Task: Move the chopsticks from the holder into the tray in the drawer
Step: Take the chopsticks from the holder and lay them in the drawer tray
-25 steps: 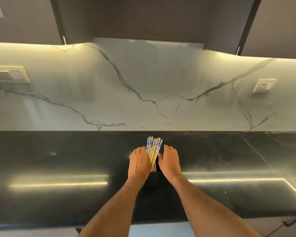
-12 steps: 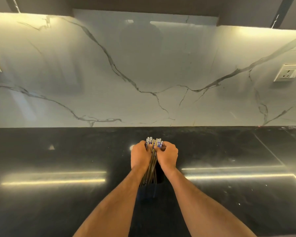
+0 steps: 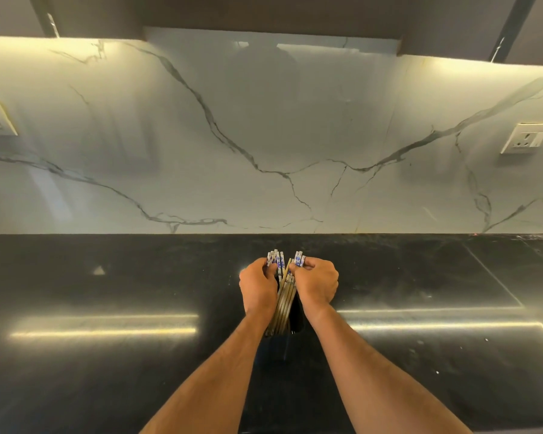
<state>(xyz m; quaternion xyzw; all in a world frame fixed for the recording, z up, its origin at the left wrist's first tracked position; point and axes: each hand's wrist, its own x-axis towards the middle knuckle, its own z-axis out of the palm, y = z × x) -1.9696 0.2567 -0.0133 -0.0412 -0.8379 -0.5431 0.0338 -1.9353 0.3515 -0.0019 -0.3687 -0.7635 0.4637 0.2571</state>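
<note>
chopsticks (image 3: 283, 303) upright in dark holder (image 3: 297, 317), table centre | left hand (image 3: 257, 288) grip + right hand (image 3: 317, 285) grip clamped on patterned tops | likely light, stiff, slick, prone to fan out | take bundle near upper shafts

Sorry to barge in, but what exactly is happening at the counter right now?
A person is gathering chopsticks from a dark holder on the black countertop. The left hand and right hand each grip some of the blue-patterned tops, while the lower ends are inside the holder. No drawer or tray is in view.
</note>
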